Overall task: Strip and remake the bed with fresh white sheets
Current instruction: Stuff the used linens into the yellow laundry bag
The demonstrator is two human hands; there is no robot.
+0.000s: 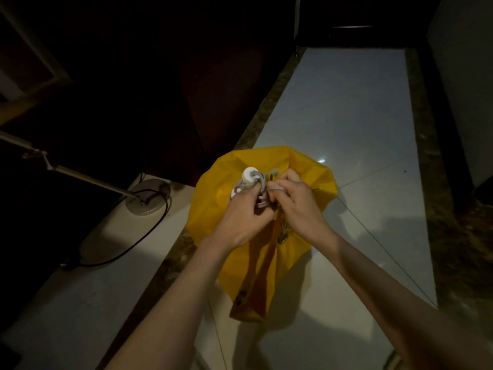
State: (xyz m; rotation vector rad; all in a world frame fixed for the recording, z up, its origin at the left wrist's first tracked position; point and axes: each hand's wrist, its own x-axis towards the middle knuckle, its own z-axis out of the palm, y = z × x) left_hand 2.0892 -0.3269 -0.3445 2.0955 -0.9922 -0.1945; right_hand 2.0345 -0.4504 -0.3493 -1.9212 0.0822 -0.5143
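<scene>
A yellow drawstring bag (266, 198) is seen standing on the white tiled floor (346, 116), near the floor's dark speckled border strip (266, 108). Its mouth is gathered, and a grey drawstring cord (250, 185) with a white round toggle (250, 173) is bunched at the top. The cord is pinched in the curled fingers of the left hand (242, 217), just below the toggle; another strand of the same cord is gripped by the right hand (296, 201), its fingers closed around it. The two hands are almost touching above the bag's mouth.

The step in hand is judged to be the working of the cord at the bag's neck; whether it is being loosened or tightened cannot be told. It would be done well if the toggle were steadied by one hand while the strand is drawn through evenly by the other, so that the cord is not tangled.

No bed or white sheets are in view; the bag's contents are hidden. At the floor's left edge a lamp base (148, 194) with a dark cable (138, 241) can be made out; beyond it the room is too dark to read.
</scene>
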